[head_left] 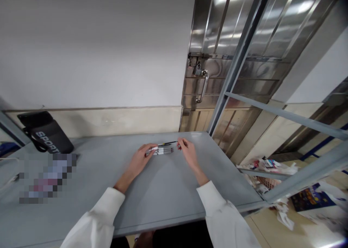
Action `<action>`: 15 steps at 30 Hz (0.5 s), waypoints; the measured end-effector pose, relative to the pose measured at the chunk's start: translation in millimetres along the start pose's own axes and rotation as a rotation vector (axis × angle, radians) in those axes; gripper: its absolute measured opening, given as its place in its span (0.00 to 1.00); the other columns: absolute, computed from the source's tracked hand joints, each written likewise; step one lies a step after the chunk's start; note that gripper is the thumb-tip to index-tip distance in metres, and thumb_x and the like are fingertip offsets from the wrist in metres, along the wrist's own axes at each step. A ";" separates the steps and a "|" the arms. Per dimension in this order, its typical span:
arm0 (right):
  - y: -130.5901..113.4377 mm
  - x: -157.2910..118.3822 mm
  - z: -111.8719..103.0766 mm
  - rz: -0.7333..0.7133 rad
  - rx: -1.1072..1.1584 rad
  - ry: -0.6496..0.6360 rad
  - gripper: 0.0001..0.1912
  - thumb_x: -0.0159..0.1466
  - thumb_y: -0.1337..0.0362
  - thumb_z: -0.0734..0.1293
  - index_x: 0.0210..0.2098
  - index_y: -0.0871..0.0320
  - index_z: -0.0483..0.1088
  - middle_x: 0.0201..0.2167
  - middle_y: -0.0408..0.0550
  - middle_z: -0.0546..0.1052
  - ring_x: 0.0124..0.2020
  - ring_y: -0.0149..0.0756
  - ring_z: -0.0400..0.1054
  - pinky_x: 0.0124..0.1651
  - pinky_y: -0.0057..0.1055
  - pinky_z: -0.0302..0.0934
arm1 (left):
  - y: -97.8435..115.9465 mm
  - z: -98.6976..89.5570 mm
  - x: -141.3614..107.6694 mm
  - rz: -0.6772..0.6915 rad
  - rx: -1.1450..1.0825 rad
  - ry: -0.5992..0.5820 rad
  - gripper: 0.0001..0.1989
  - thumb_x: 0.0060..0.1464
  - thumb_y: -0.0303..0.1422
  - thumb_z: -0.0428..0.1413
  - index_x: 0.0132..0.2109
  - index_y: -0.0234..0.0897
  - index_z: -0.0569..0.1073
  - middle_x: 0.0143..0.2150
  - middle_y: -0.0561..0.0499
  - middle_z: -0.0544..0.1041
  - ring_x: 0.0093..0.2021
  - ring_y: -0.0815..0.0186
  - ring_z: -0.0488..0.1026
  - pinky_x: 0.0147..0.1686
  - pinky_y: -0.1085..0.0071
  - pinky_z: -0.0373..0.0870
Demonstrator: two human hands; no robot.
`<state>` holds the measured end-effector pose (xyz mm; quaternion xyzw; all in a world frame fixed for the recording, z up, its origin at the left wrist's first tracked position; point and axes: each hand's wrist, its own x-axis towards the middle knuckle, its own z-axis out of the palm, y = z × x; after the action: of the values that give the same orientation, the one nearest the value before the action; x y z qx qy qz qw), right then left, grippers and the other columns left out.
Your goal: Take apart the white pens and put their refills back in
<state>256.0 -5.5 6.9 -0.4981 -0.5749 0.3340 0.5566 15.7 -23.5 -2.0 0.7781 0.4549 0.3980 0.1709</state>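
Observation:
Several white-barrelled pens (164,151) lie side by side on the grey tabletop (163,193), their dark reddish tips pointing right. My left hand (143,155) is closed around their left ends, thumb on the near side and fingers on the far side. Just beyond them lies a slim dark pen (166,144), its right end reaching toward my other hand. My right hand (187,150) is curled in a pinch to the right of the pen tips. Something small and red shows at its fingertips, too small to name.
A black pouch marked SPORT (50,133) leans at the back left, with a blurred-out item (50,179) before it. A grey metal post (233,66) rises at the right edge. Beyond are a padlocked metal door (212,41) and a box (312,201) on the floor.

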 end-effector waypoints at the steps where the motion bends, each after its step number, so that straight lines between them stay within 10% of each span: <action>1: -1.1 -0.7 0.1 -0.001 -0.012 0.005 0.26 0.63 0.41 0.59 0.22 0.55 0.66 0.20 0.44 0.71 0.24 0.35 0.66 0.32 0.31 0.59 | 1.3 -0.6 0.1 0.016 0.002 -0.006 0.14 0.65 0.41 0.49 0.51 0.45 0.74 0.49 0.50 0.78 0.46 0.62 0.74 0.44 0.67 0.70; 15: -2.2 -1.9 0.9 -0.021 0.036 -0.035 0.25 0.63 0.41 0.59 0.27 0.56 0.67 0.23 0.44 0.71 0.25 0.33 0.63 0.30 0.30 0.56 | 8.6 -4.2 -0.5 0.035 0.011 -0.026 0.14 0.66 0.40 0.48 0.52 0.46 0.75 0.47 0.51 0.77 0.46 0.62 0.73 0.44 0.68 0.69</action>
<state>254.5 -7.7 8.2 -0.4760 -0.5837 0.3469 0.5589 17.2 -28.8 5.8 0.7920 0.4413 0.3882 0.1656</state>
